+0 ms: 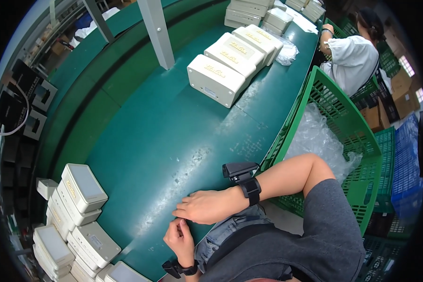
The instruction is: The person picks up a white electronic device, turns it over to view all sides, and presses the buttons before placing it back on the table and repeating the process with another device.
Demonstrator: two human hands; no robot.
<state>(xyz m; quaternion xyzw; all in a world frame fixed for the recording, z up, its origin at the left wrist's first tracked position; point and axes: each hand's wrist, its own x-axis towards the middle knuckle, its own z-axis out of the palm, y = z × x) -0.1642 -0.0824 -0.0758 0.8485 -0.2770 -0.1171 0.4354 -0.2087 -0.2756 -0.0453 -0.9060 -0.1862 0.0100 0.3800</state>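
Note:
My right hand (pixel 210 206) lies palm down at the near edge of the green work surface (pixel 141 141), its fingers loosely spread and holding nothing. Just below its fingertips, my left hand (pixel 179 239) has its fingers curled in and the thumb against them; no object shows in it. The two hands are touching or almost touching. Each wrist wears a black strap with a small black device, the right one (pixel 242 171) standing up from the wrist. Nearest to my left hand, at the lower left, are stacked cream-coloured box-shaped devices (pixel 94 242) with light grey panels.
Farther along the surface stands a row of cream devices (pixel 216 77), with more piled behind and clear plastic wrap (pixel 286 52) beside them. A grey post (pixel 156 33) rises at the far edge. At my right, a green crate (pixel 373 155) holds clear plastic bags. Another person (pixel 350 61) works beyond it.

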